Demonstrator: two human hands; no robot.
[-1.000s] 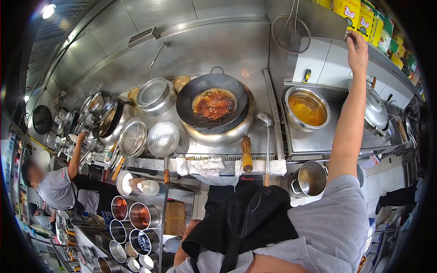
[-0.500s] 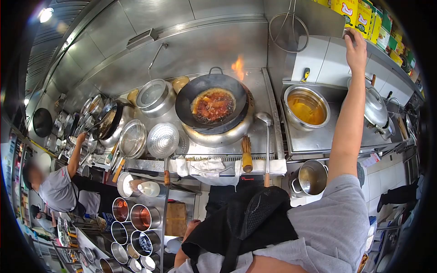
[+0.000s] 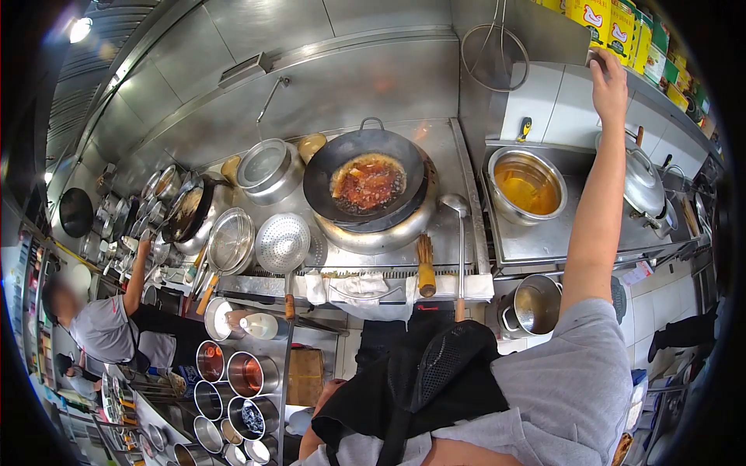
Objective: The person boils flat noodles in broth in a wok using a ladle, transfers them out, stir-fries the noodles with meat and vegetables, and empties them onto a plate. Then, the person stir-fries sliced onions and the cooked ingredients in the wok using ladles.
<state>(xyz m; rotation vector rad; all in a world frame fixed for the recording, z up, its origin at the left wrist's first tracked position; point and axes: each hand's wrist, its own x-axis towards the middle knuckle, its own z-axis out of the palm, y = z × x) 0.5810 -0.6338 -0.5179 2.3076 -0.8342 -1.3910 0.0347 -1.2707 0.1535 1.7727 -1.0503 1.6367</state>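
Observation:
My right hand (image 3: 610, 84) is raised at the far upper right, its fingers curled over the corner of a steel panel (image 3: 556, 35) beside the shelf. Low in the view, my left hand (image 3: 329, 391) shows only partly behind the black cap (image 3: 443, 365), and its fingers are mostly hidden. In front of me a black wok (image 3: 322, 175) sits on the round burner (image 3: 373, 239). Reddish-brown food (image 3: 370, 185) bubbles in oil inside it. Neither hand touches the wok. A long-handled ladle (image 3: 460, 241) and a bamboo brush (image 3: 426, 272) lie to its right.
Right of the stove stands a steel pot of yellow liquid (image 3: 530, 193). A perforated skimmer (image 3: 281, 242) and mesh strainers (image 3: 231, 239) rest left of the wok. Several seasoning pots (image 3: 247, 374) stand lower left. Another person (image 3: 109, 326) works at the far left. Yellow boxes (image 3: 618, 31) line the shelf.
The flame behind the wok has shrunk to a faint glow. The food in the wok has shifted with the bubbling. My right hand stays in place; the view has shifted slightly.

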